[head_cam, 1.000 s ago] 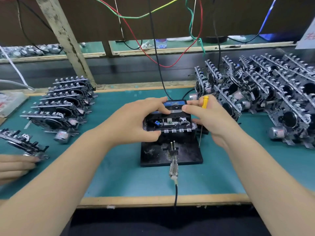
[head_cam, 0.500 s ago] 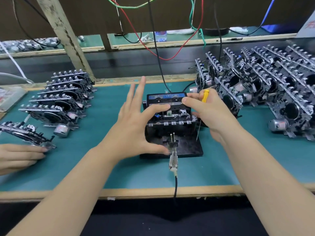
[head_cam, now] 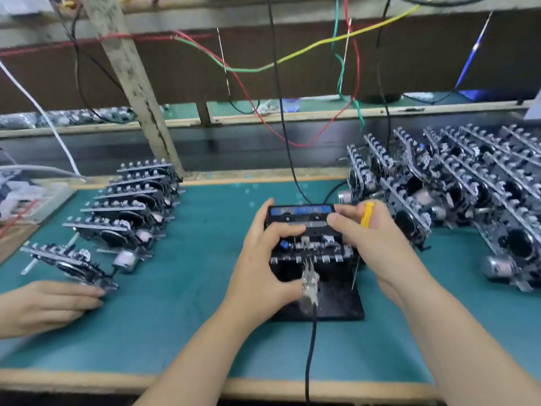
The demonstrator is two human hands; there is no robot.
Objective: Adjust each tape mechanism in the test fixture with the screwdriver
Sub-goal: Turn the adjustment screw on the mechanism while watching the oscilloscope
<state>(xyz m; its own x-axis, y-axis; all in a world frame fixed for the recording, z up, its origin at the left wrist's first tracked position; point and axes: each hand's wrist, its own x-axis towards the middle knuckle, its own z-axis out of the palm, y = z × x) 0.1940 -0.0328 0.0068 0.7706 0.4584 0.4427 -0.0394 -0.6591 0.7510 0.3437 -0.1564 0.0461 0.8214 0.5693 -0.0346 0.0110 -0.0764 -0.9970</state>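
A black tape mechanism with a blue-labelled cassette sits in the black test fixture at the middle of the green mat. My left hand grips the mechanism's left side, thumb near the metal plug at its front. My right hand holds a thin screwdriver with a yellow handle, its shaft pointing down beside the fixture, while its fingers touch the cassette's right end.
A row of tape mechanisms lies at the left, a larger pile at the right. Another person's hand rests at the far left by one mechanism. Coloured wires hang overhead. A black cable runs to the front edge.
My left hand, spread open above the mechanism half a second ago, has closed on its left side again. The right hand with the screwdriver stays at the cassette's right end.
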